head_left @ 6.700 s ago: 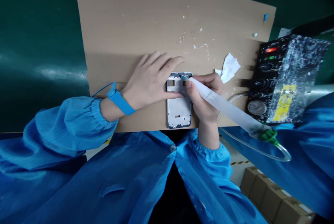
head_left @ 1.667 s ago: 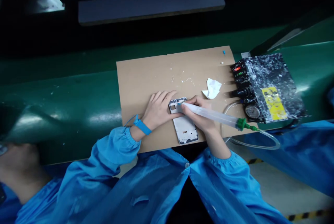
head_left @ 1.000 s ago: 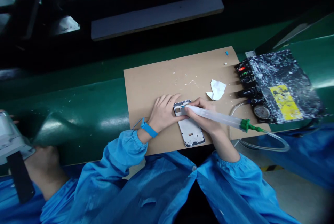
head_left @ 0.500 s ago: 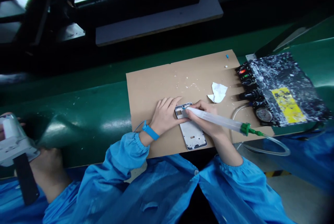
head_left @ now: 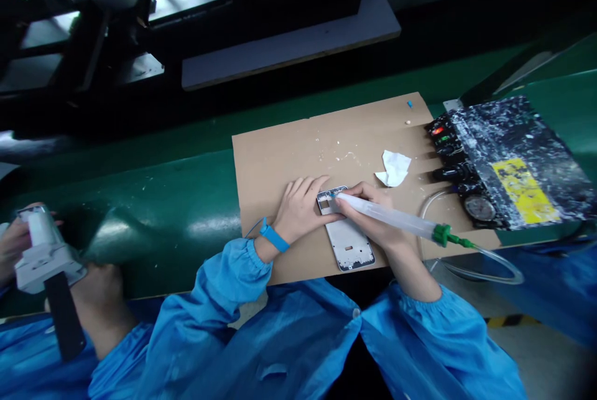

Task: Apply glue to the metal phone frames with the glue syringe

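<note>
A white phone frame (head_left: 349, 243) with a dark rim lies at a slant on the brown cardboard sheet (head_left: 273, 154). My left hand (head_left: 298, 208) holds it in place: the thumb rests across it and the index finger lies past its upper left corner, with the other fingers stretched over the cardboard. In a pen-like grip my right hand (head_left: 370, 213) is shut on a translucent dispensing syringe (head_left: 396, 216). The syringe's tip is at the frame's upper end, by a square cutout. A green cap and clear hose (head_left: 506, 274) trail from its rear.
To the right stands a paint-spattered dispenser box (head_left: 536, 145) with knobs and a gauge. A crumpled white tissue (head_left: 395, 168) and a small blue tip (head_left: 410, 104) lie on the cardboard. At left, another person's hand (head_left: 100, 291) is beside a white-and-black device (head_left: 49, 257).
The whole view has shifted slightly, so things appear a little further right and lower. Both hands, the syringe and the phone frame keep nearly the same positions relative to each other.
</note>
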A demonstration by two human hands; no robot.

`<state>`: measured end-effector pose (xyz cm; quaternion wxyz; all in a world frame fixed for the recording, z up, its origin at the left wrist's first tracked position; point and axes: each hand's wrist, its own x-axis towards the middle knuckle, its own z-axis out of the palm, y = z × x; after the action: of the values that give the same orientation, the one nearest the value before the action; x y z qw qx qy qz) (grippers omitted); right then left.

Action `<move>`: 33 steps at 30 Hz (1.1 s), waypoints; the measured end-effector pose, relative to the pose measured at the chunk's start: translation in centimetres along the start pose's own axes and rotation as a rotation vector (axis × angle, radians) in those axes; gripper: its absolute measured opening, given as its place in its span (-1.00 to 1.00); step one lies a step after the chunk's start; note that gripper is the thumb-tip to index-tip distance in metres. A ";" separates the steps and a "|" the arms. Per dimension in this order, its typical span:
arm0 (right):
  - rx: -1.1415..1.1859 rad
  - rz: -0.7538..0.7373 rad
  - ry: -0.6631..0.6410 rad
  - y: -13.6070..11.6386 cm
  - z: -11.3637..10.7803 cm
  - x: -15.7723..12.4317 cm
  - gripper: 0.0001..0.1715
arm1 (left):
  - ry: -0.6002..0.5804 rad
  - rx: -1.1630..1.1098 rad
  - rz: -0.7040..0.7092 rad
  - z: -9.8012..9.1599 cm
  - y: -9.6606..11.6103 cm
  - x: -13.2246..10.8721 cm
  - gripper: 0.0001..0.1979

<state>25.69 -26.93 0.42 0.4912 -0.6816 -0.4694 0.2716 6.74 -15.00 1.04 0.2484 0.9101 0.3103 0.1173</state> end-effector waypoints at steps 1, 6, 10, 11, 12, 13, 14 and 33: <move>-0.001 -0.001 -0.003 0.1 0.0 0.0 -0.65 | 0.000 -0.001 0.001 0.0 0.0 0.0 -0.16; -0.001 -0.008 0.000 0.4 0.1 -0.1 -0.66 | -0.001 0.004 0.008 0.0 -0.1 0.0 -0.15; 0.030 -0.005 0.010 0.3 0.1 -0.1 -0.64 | 0.000 -0.007 0.003 -0.1 0.0 0.0 -0.16; 0.038 -0.004 0.017 0.3 0.1 -0.1 -0.62 | 0.003 -0.009 0.003 -0.1 0.0 0.0 -0.16; 0.045 -0.002 0.025 0.2 0.0 -0.1 -0.61 | 0.005 -0.010 0.003 -0.1 -0.1 -0.1 -0.15; 0.051 0.000 0.032 0.2 0.0 -0.1 -0.60 | 0.008 -0.011 0.003 -0.1 -0.1 -0.1 -0.15; 0.060 0.003 0.039 0.3 -0.1 -0.1 -0.59 | 0.008 -0.012 0.002 -0.1 -0.1 -0.1 -0.13; 0.274 0.020 0.366 0.5 -0.4 -0.2 -0.45 | 0.554 0.202 -0.320 -7.5 -9.3 8.0 -0.32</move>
<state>26.07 -27.34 0.07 0.6535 -0.6510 -0.3244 0.2096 5.50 -0.84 2.95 0.0783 0.8033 0.5152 0.2883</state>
